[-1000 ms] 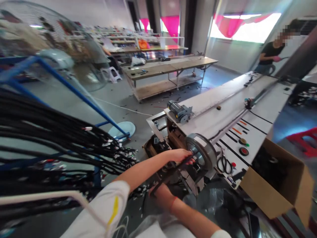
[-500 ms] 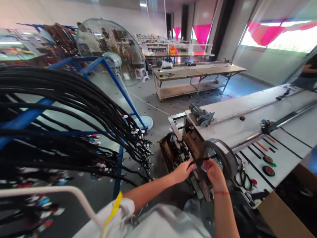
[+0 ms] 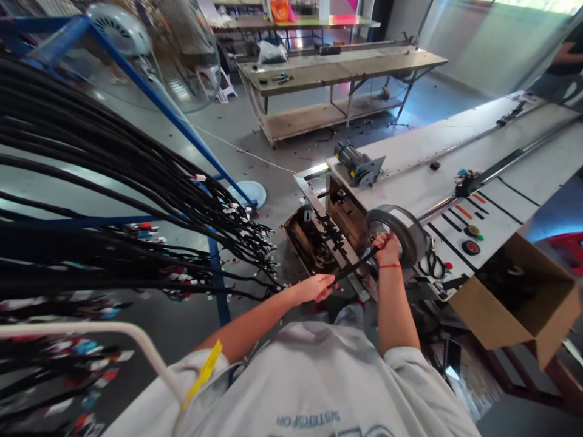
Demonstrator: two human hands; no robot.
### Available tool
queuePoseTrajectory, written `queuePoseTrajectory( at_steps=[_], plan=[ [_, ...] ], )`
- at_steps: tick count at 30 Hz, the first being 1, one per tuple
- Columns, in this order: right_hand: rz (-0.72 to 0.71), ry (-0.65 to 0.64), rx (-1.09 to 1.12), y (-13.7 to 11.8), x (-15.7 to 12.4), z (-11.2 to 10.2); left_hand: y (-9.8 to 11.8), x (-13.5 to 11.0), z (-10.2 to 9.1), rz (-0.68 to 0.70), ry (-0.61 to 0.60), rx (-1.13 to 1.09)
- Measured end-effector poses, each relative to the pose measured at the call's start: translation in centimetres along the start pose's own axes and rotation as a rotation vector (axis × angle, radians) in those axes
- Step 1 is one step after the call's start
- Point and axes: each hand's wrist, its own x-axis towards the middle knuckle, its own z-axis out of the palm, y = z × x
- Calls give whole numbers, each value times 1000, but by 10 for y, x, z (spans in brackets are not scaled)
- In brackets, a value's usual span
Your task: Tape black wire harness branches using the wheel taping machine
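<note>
A black cable (image 3: 356,267) stretches between my two hands, above the end of the long bench. My left hand (image 3: 316,287) is closed round its lower left end. Further up and to the right, my right hand (image 3: 387,245) is closed on the cable at the opening of a grey ring-shaped machine wheel (image 3: 415,237). My right fingers are partly inside the ring, and the cable's end beyond them is hidden. Black-handled scissors (image 3: 432,266) lie just right of the ring.
Bundles of black cables (image 3: 91,164) hang over a blue frame (image 3: 136,73) at left. A motor (image 3: 357,162) sits on the white bench (image 3: 405,176), with tape rolls (image 3: 470,247) near its edge. An open cardboard box (image 3: 496,309) stands at right; a person (image 3: 562,67) is beyond.
My view has tilted downward. My left hand has drawn away from my right, down and left, so a longer stretch of cable shows between them. My right hand stays at the ring.
</note>
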Motion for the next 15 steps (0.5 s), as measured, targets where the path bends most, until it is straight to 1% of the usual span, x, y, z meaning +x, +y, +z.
queuePoseTrajectory(
  at_steps=[1,2,3,4,5,7,9,10,12,14,15],
  plan=[
    [12,-2,67,-1,-4,-1,1,-1,-8,-115,-185,-81],
    [28,-16,125,-1,-10,-1,1,-2,-17,-221,-339,-150],
    [49,-42,160,0,-16,0,0,-1,-27,-306,-440,-197],
    [76,-67,192,1,-23,1,-2,0,-38,-370,-494,-211],
    [107,-88,209,3,-31,2,-5,3,-48,-413,-509,-195],
    [175,-117,186,10,-48,6,-12,10,-64,-448,-489,-106],
    [242,-183,130,23,-69,13,-16,20,-73,-439,-444,-22],
    [265,-246,88,33,-80,18,-14,28,-74,-424,-427,1],
    [282,-396,-14,55,-102,31,0,47,-66,-369,-409,-1],
    [279,-516,-122,74,-122,46,24,69,-43,-284,-411,-60],
    [293,-614,-203,76,-129,52,38,81,-27,-240,-394,-95]
  ],
)
